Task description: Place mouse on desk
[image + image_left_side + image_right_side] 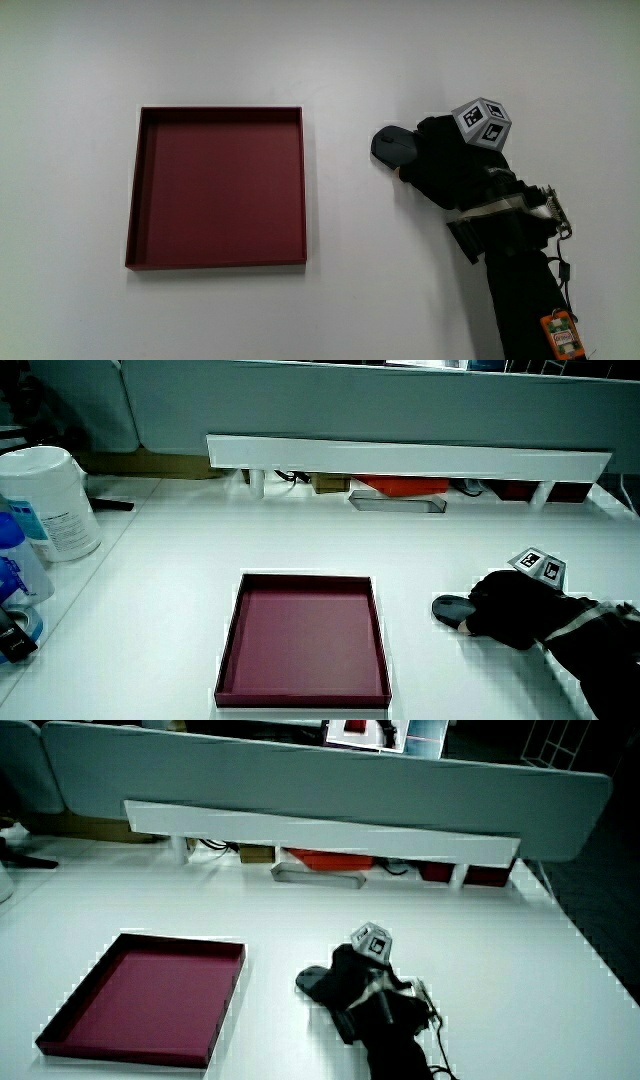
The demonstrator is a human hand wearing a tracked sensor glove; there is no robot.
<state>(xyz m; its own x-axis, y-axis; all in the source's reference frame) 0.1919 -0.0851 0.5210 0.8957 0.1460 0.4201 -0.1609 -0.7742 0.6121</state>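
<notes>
The table (320,60) is a broad, smooth white slab, matte and bare over most of its top. On it sits the tray (135,190), a shallow square box of dark red with thin upright walls and a flat floor; nothing lies in it.

Beside the tray, with a strip of bare table between them, is the hand (440,160) in its black cloth glove, a small patterned cube (482,122) riding on its back. The forearm (520,290) runs from it toward the person. The hand lies low over the mouse (392,145), a rounded, dark grey shell, smooth like moulded plastic, whose end nearest the tray pokes out from under the glove. In both side views (452,610) (315,983) the mouse appears to rest flat on the table.

The fingers are wrapped over the mouse, gripping it.

I judge the task nearly done: the mouse seems set down on the table, outside the tray. What is left is to let go and lift the hand away.
</notes>
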